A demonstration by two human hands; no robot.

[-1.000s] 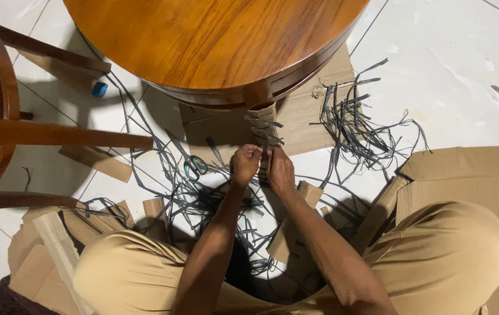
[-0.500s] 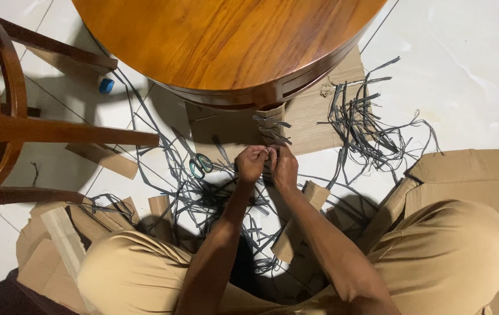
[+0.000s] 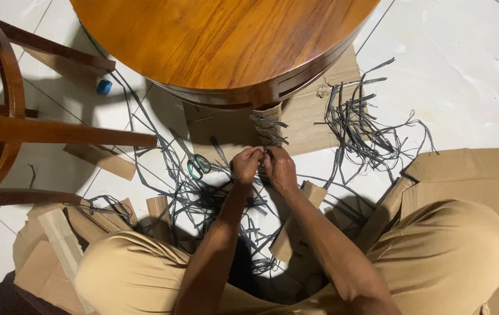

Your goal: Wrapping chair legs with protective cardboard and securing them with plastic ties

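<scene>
- Pinching a grey strap (image 3: 263, 153) from both sides, the left hand (image 3: 246, 165) and right hand (image 3: 281, 170) met fingertip to fingertip, closed.
- Strap ran away from the fingers toward the cardboard-wrapped table leg (image 3: 268, 123), both hands equally near.

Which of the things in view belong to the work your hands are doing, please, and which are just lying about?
In hand:
left hand
right hand
cardboard-wrapped table leg bound with grey strap

Lying about:
green-handled scissors
loose grey plastic straps
blue round cap
flat brown cardboard sheet
wooden chair
</scene>
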